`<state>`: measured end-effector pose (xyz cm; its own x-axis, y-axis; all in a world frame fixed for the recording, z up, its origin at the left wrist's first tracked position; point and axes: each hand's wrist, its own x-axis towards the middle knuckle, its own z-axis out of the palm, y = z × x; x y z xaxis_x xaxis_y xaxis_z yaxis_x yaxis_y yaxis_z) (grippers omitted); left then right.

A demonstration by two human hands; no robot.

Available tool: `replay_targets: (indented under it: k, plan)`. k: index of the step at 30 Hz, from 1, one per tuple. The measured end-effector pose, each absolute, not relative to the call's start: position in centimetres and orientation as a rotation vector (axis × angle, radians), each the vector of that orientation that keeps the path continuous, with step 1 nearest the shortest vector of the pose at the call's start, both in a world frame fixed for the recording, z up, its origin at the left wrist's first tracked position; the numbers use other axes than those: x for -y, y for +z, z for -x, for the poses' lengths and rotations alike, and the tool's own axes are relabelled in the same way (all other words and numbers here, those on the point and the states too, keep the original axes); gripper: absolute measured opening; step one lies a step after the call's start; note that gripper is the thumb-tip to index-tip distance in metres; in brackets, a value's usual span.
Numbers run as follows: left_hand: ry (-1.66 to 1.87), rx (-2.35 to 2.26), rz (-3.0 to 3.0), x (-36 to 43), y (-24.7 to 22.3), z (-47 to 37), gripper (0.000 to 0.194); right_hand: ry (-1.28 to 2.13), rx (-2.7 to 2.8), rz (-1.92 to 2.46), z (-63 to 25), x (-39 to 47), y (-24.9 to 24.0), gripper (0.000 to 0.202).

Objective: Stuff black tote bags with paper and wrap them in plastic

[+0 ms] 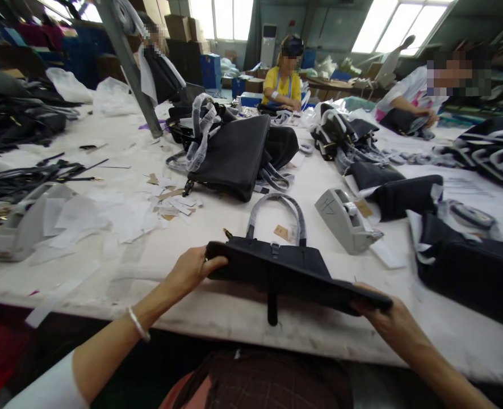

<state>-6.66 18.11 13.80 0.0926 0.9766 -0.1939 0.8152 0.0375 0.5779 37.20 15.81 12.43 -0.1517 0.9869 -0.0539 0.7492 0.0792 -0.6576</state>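
A black handbag (285, 272) is held at the front edge of the table, its near panel pulled wide between my two hands. My left hand (196, 267) is closed on the panel's left corner, thumb on top. On the right corner my right hand (379, 309) is closed too, its fingers partly behind the panel. The bag's handle (277, 199), wrapped in clear film, stands up on the far side. A black strap (272, 307) hangs down from the middle. The inside of the bag is hidden from me.
A grey tape dispenser (343, 221) stands right of the bag, another (25, 221) at left beside paper scraps (107, 221). Black bags (234, 153) lie beyond, with more bags (468, 267) at right. A metal post (132, 68) rises from the table. Several people work across it.
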Motion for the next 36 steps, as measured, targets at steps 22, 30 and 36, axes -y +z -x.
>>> replay_targets:
  k: [22, 30, 36]
  plan:
    - [0.17, -1.276, -2.671, -26.5, 11.9, -1.9, 0.039, -0.197, 2.165, 1.772, -30.6, -24.5, 16.1, 0.049]
    - [0.231, -1.337, -2.64, -26.9, 11.1, -1.7, 0.042, 0.632, 2.456, 1.441, -22.2, -25.0, 15.6, 0.018]
    - [0.488, -1.25, -2.618, -27.1, 11.5, -1.4, 0.038, 0.905, 2.27, 1.496, -22.4, -28.3, 11.9, 0.015]
